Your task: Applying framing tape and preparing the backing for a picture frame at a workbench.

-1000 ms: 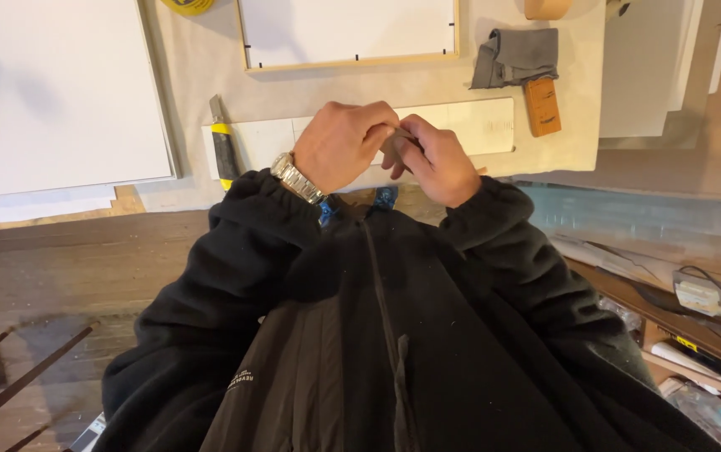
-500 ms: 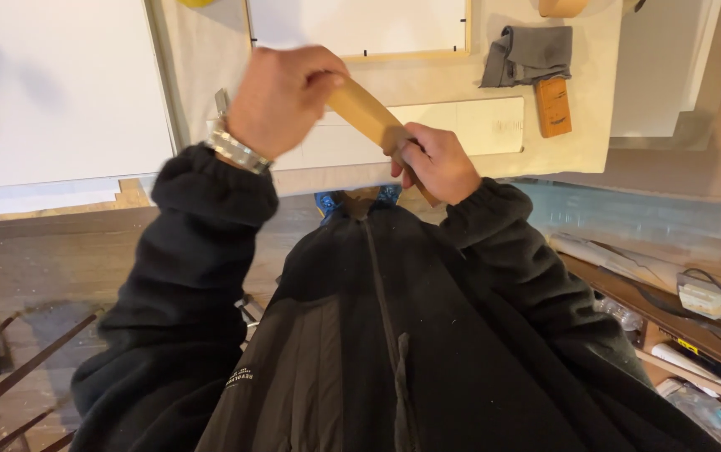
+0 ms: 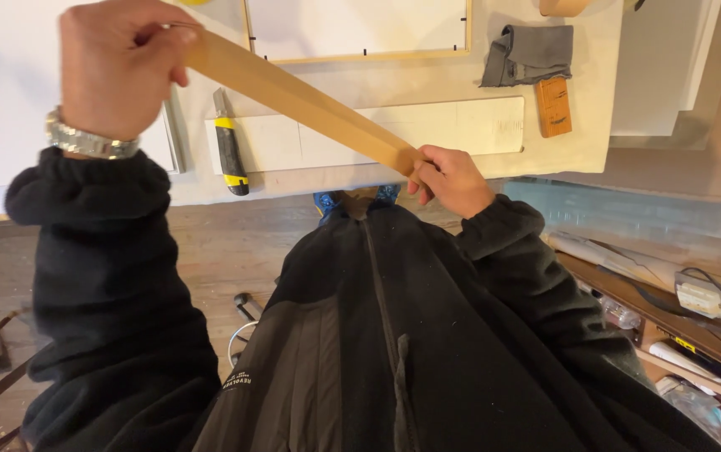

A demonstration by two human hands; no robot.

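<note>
item: strip of tan tape (image 3: 302,100), pulled out taut in a straight slanting line between two hands, above the edge of a pale worktable (image 3: 578,159). the strip sits in the air, touching nothing on the table; held stretched this way it stays flat and does not fold onto itself.

left hand (image 3: 122,63): raised high at the upper left, fingers curled shut around the free end of the strip, a metal wristwatch (image 3: 92,141) at the cuff of a black sleeve.

right hand (image 3: 453,177): low, close to the chest, fingers closed on the lower end of the strip; a roll may lie inside the grip, but the fingers hide it and i cannot tell.

on the table, under and behind the strip:
- long white board (image 3: 461,125), lying flat along the near edge.
- yellow-and-black utility knife (image 3: 230,151), lying just left of that board (within easy reach of either hand).
- small orange-brown block (image 3: 554,106), at the board's right end.
- folded grey cloth (image 3: 530,52), just above the block.
- framed white panel (image 3: 352,25), further back.
- large white sheet (image 3: 0,75), at far left.

off the table: wooden floor (image 3: 235,243) below, cluttered low shelf (image 3: 695,335) at right with cables and small packages.
</note>
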